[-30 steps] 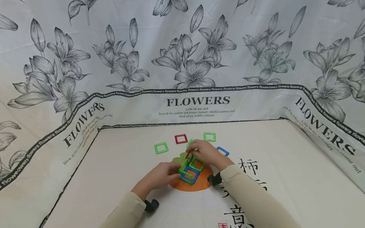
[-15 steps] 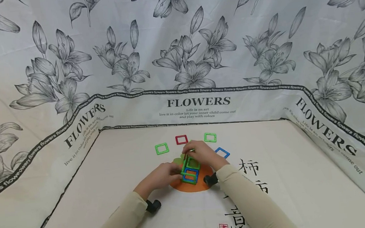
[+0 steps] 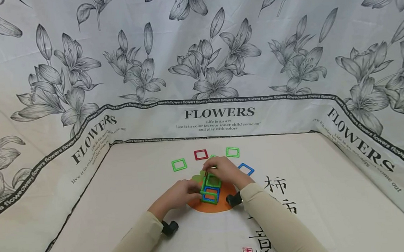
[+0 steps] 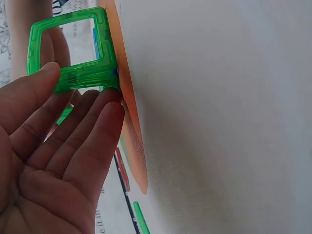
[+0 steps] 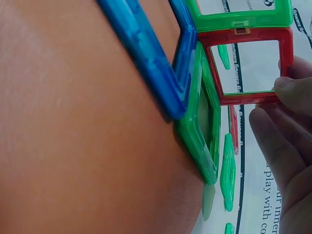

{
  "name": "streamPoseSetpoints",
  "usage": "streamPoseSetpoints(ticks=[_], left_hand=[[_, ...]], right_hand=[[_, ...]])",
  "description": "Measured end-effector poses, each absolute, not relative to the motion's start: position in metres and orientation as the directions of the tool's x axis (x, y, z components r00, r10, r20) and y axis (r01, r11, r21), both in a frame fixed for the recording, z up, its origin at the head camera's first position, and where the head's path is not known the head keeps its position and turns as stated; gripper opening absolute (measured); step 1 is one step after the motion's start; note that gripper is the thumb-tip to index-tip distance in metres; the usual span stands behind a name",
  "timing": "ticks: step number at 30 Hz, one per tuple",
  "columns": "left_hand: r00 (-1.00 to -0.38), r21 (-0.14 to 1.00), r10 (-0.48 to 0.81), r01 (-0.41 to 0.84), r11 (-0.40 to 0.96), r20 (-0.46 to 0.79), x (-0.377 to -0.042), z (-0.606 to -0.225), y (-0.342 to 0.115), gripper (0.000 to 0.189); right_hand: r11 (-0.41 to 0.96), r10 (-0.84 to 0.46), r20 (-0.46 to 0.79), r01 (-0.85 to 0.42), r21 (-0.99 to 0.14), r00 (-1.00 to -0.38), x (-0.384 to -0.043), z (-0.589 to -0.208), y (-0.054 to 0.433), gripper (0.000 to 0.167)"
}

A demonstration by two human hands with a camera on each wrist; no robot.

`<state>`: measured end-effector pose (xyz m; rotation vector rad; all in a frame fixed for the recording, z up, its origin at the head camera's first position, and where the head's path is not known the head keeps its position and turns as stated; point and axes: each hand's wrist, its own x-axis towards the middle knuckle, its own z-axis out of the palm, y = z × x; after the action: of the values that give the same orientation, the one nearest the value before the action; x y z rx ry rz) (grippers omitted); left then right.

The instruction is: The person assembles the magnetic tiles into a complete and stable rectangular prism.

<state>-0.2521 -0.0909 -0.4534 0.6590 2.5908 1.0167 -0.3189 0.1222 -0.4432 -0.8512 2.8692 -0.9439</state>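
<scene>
Left hand (image 3: 175,195): grip clamped on an upright green frame (image 4: 106,41), above the orange shape (image 3: 226,205)
Base: blue frame (image 5: 139,48) and flat green frame (image 5: 195,148), touching, on that shape
Right hand (image 3: 223,170): thumb and fingers pinch a red frame (image 5: 213,73) that touches a green edge
Tabletop (image 3: 89,230) beyond: loose blue frame (image 3: 249,166), loose red frame (image 3: 202,158), others green
Backdrop: FLOWERS cloth (image 3: 144,120)

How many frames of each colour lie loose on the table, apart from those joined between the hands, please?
Green frames: 3 (one partly hidden by the right hand in the head view)
Red frame: 1
Blue frame: 1
Total: 5
</scene>
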Motion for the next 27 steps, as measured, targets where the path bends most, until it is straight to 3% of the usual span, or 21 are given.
streamPoseSetpoints(ticks=[19,27], left_hand=[[-0.863,0.687,0.502,0.337,0.645,-0.048,-0.250,-0.453,-0.084,0.019],[-0.874,0.678,0.482,0.316,0.664,-0.064,-0.250,-0.451,-0.080,0.019]], right_hand=[[0.709,-0.458,0.139,-0.455,-0.538,-0.878,-0.313,-0.443,0.144,0.029],[0.842,-0.368,0.014,-0.339,-0.420,-0.930,-0.305,-0.441,0.147,0.019]])
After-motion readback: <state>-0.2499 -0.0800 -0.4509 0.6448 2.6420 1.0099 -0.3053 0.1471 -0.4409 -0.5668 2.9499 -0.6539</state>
